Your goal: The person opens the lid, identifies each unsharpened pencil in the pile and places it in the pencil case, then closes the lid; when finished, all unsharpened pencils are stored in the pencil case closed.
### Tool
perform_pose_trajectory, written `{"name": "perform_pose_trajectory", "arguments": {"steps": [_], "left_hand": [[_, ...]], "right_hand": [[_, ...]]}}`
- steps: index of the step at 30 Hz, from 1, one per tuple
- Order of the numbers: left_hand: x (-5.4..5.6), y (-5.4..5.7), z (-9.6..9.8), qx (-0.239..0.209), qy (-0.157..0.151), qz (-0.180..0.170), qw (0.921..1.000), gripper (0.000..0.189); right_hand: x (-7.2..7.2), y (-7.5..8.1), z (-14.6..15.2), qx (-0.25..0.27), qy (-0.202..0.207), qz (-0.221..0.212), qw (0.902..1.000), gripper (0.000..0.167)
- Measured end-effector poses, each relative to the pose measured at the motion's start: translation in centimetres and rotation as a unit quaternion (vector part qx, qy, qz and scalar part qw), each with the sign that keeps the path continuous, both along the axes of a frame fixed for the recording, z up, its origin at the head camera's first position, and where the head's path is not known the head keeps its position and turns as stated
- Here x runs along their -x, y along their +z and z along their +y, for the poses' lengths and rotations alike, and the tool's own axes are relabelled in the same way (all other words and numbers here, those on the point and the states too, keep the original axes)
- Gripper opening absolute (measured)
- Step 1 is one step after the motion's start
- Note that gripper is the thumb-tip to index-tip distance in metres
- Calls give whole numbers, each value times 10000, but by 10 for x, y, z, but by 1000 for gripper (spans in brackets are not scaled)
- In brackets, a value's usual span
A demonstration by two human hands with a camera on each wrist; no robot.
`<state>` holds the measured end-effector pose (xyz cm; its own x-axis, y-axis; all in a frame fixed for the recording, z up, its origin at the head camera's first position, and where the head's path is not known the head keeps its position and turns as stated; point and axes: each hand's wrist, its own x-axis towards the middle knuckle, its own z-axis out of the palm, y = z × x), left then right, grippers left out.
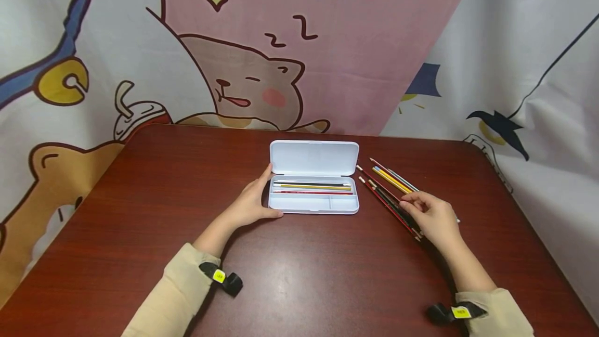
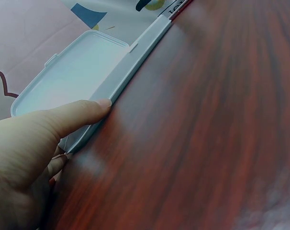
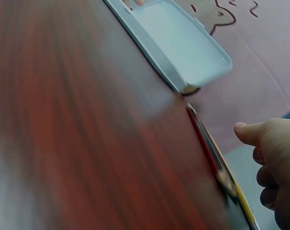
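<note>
A white pencil case (image 1: 299,204) lies with its lid (image 1: 314,157) raised and a few pencils (image 1: 312,186) in its long compartment. My left hand (image 1: 250,203) grips the case's left end, thumb (image 2: 83,116) along the front edge and fingers at the side and back. Over the loose pencils to the right of the case hovers my right hand (image 1: 435,220), its thumb (image 3: 252,133) extended and its fingers bent. Nothing shows between that thumb and the fingers in the right wrist view. Red and black pencils (image 1: 385,202) and yellow pencils (image 1: 392,180) lie slanted beneath it.
The dark red-brown wooden table (image 1: 299,280) carries everything. Behind it and along its sides hangs a cloth (image 1: 365,40) printed with cartoon animals. Inside the case, a divider (image 1: 330,202) splits the front compartment.
</note>
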<state>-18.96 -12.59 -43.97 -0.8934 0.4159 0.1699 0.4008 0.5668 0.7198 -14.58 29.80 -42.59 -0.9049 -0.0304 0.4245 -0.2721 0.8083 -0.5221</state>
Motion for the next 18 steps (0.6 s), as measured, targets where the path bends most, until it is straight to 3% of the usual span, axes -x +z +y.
{"name": "perform_pose_trajectory", "arguments": {"steps": [10, 18], "left_hand": [[-1, 1, 1, -40, -1, -47, 10000, 123], [-1, 1, 0, -38, -23, -8, 10000, 123]], "right_hand": [[-22, -3, 46, -363, -644, -73, 9972, 15], [-36, -4, 71, -625, -1151, -518, 9900, 20]]}}
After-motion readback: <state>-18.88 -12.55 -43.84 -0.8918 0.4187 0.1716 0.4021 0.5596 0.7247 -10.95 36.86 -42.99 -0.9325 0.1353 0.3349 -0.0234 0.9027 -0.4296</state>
